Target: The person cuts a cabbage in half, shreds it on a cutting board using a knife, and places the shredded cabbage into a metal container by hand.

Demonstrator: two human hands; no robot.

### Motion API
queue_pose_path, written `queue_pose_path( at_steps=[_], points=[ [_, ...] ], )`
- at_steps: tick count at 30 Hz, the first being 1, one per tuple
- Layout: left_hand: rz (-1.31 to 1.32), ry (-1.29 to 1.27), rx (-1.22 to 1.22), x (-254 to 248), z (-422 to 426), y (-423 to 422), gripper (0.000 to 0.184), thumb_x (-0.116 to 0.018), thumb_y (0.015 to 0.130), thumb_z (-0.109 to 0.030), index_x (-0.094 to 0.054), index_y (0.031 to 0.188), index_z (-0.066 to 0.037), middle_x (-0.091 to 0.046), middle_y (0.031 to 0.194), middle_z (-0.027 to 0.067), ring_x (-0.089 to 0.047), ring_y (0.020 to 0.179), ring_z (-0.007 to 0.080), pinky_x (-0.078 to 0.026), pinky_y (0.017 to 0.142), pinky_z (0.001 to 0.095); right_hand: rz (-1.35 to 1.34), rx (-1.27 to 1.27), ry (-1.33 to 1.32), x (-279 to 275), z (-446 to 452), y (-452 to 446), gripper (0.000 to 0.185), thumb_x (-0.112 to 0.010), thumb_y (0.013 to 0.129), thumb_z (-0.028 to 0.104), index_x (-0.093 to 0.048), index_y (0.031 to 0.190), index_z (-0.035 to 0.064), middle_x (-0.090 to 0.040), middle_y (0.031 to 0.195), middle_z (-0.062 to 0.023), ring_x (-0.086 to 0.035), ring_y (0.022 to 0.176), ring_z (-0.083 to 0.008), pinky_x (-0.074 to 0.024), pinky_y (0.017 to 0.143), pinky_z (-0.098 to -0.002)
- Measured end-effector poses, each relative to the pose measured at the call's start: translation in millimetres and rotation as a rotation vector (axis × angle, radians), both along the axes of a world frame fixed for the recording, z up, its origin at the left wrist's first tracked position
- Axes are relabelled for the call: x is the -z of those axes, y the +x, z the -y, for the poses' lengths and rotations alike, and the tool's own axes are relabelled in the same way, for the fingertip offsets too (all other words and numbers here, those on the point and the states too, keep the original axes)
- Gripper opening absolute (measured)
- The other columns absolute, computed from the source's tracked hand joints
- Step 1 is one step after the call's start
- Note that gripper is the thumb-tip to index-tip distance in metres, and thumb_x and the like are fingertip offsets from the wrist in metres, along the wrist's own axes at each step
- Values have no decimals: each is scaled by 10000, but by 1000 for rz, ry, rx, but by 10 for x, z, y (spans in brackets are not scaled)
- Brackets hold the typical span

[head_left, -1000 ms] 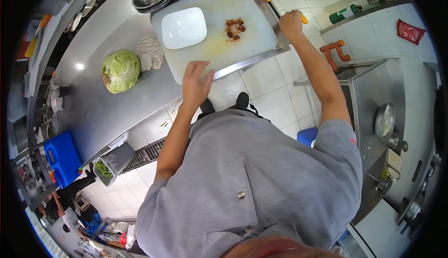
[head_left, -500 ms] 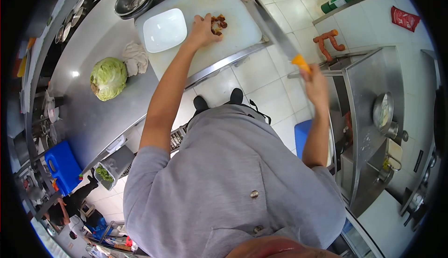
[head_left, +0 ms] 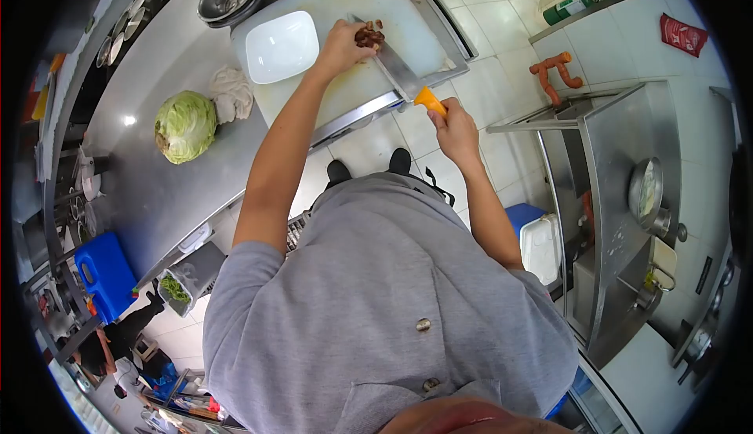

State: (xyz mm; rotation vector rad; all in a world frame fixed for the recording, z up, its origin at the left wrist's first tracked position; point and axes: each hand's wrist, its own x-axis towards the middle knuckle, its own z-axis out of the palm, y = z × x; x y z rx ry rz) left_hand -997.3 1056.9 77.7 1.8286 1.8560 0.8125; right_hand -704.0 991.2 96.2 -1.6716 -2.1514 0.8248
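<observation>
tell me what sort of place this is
Most likely a working kitchen, perhaps a restaurant's: there is a long steel counter, a cutting board and a knife in the right hand.

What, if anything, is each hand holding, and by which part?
The right hand holds the kitchen knife by its orange handle. The left hand is at the small brown pieces; whether it grips any cannot be told.
</observation>
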Motion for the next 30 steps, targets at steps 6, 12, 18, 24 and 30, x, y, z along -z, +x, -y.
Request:
queue_pose_path(
  at_steps=[6, 12, 18, 24, 30],
  points=[
    [65, 89, -67, -54, 29, -11, 643, -877, 691, -227, -646, 1252, -12, -594, 1006, 159, -623, 832, 240, -532, 802, 347, 18, 4, 37, -274, 5, -37, 286, -658, 927, 275, -577, 1049, 29, -691, 930, -197, -659, 863, -411, -493, 723, -498],
    [106, 134, -196, -380, 297, -339, 646, -873, 705, -225, -640, 1269, -14, -606, 1017, 145, -626, 803, 215, -540, 773, 332, 4, -122, 161, -608, -56, -343, 265, -659, 921, 253, -579, 1028, 25, -684, 944, -186, -652, 842, -413, -498, 707, -490],
    [21, 155, -433, -320, 688, -934, 570, -835, 736, -245, -661, 1226, -11, -589, 1116, 186, -682, 846, 266, -561, 780, 365, 195, -231, 305, -853, -98, -833, 284, -652, 920, 263, -552, 1052, 32, -656, 975, -167, -655, 799, -415, -509, 673, -510],
    [-215, 231, -348, -184, 455, -666, 463, -779, 791, -220, -668, 1187, -7, -625, 1097, 185, -664, 910, 316, -540, 825, 410, 182, 19, 463, -720, -294, -279, 271, -648, 927, 271, -562, 1077, 62, -662, 980, -171, -653, 820, -427, -505, 679, -519],
    [-111, 91, -80, 97, -281, 296, 282, -665, 838, -136, -692, 1087, -5, -609, 1082, 259, -619, 1018, 401, -502, 925, 461, 167, 175, 431, -653, -222, 415, 251, -670, 922, 248, -610, 1020, 25, -676, 920, -199, -641, 832, -431, -483, 702, -494]
  ],
)
